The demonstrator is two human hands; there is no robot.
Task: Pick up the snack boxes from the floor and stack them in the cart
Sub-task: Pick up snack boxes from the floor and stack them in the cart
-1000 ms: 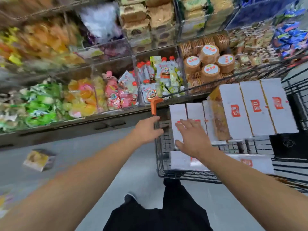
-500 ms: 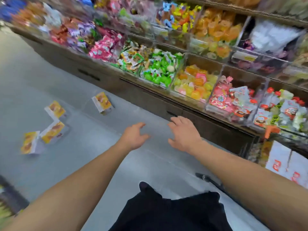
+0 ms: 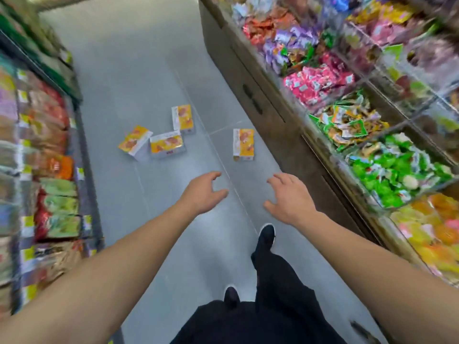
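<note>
Though scattered, orange-and-white snack boxes [image 3: 167,144]

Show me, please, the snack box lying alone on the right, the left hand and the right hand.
lone snack box [image 3: 244,144]: head view, orange top face.
left hand [image 3: 201,194]: head view, back.
right hand [image 3: 291,197]: head view, back.

Both empty hands [image 3: 246,194] hover above four snack boxes [image 3: 167,144] on floor [image 3: 139,83].

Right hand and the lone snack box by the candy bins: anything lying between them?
Nothing. In the head view only bare grey floor tile separates the empty right hand from the lone snack box.
</note>
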